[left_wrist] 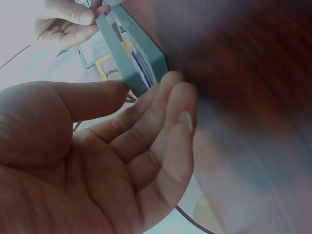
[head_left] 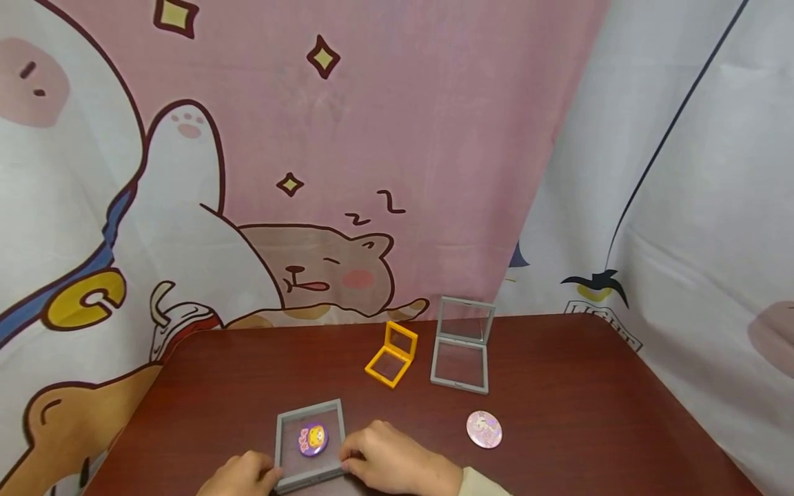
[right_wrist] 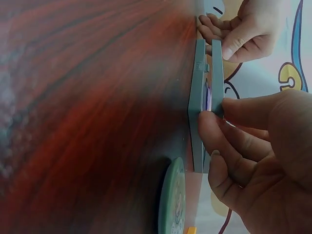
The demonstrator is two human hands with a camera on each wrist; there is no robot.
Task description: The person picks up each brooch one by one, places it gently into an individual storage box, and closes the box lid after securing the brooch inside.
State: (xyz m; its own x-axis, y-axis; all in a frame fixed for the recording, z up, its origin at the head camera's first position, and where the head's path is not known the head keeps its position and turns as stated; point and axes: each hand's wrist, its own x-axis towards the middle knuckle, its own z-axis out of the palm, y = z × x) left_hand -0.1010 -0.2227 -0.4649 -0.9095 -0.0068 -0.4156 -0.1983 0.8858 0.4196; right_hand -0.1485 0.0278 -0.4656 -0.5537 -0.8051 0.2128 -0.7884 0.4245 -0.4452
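Note:
A square grey display frame (head_left: 308, 409) with clear film lies near the front of the table. Inside it sits a round purple badge (head_left: 313, 439) with a yellow character. My left hand (head_left: 242, 475) holds the frame's front left corner, thumb on the upper half (left_wrist: 114, 51) and fingertips at the edge below. At the front right corner, my right hand (head_left: 387, 461) pinches the upper half between thumb and forefinger. Both wrist views show a narrow gap between the two halves, with the badge's purple edge visible in it.
Farther back stand a small yellow hinged frame (head_left: 377, 377) and a larger grey hinged frame (head_left: 459, 386), both unfolded. A round pink badge (head_left: 484, 430) lies right of my right hand. Behind the brown table (head_left: 571, 399) hangs a printed cartoon curtain (head_left: 459, 138).

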